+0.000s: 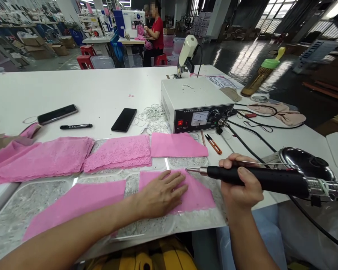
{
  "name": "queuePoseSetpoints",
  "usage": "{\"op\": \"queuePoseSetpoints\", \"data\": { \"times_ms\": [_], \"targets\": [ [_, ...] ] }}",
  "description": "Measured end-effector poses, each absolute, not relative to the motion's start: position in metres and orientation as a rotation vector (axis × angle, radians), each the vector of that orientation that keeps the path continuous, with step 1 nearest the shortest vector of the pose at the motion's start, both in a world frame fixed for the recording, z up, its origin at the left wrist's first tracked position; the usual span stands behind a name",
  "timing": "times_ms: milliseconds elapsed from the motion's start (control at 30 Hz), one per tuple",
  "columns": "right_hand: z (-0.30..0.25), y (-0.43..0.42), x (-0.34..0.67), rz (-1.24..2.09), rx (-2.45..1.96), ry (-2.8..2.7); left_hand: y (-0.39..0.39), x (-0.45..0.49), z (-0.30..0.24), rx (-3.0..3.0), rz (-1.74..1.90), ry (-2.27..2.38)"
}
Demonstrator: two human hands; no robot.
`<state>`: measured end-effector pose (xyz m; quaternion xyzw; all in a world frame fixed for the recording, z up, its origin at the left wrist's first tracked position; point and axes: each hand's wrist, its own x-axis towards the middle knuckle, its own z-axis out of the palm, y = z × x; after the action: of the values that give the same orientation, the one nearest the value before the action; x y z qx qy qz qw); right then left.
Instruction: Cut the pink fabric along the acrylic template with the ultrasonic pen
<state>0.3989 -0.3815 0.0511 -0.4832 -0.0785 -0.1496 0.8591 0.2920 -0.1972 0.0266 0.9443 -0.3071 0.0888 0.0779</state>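
Observation:
My left hand (161,192) lies flat, fingers spread, on a pink fabric piece (198,195) resting on a glass plate (30,206). My right hand (239,180) is wrapped round a black ultrasonic cutting handpiece (259,178), its metal tip (193,170) pointing left just above the fabric's upper edge. A cable runs from the handpiece to the white control box (195,101). Another pink piece (76,202) lies to the left under my forearm.
Stacks of pink lace (45,155) (118,152) and a plain pink piece (177,145) lie behind. Two phones (58,114) (124,119), a black marker (76,126), rubber bands (152,114), thread snips (214,144), a bottle (260,75). A person in red sits far back (157,32).

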Motion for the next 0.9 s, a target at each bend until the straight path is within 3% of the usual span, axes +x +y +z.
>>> {"op": "queuePoseSetpoints", "data": {
  "times_ms": [433,900],
  "targets": [
    [0.061,-0.452,0.374,-0.399,-1.134,0.014,-0.192,0.295,0.030,2.839,0.097,-0.882],
    [0.062,-0.462,0.371,-0.461,-1.157,0.094,-0.193,0.297,0.037,2.841,-0.015,-0.842]
  ]
}}
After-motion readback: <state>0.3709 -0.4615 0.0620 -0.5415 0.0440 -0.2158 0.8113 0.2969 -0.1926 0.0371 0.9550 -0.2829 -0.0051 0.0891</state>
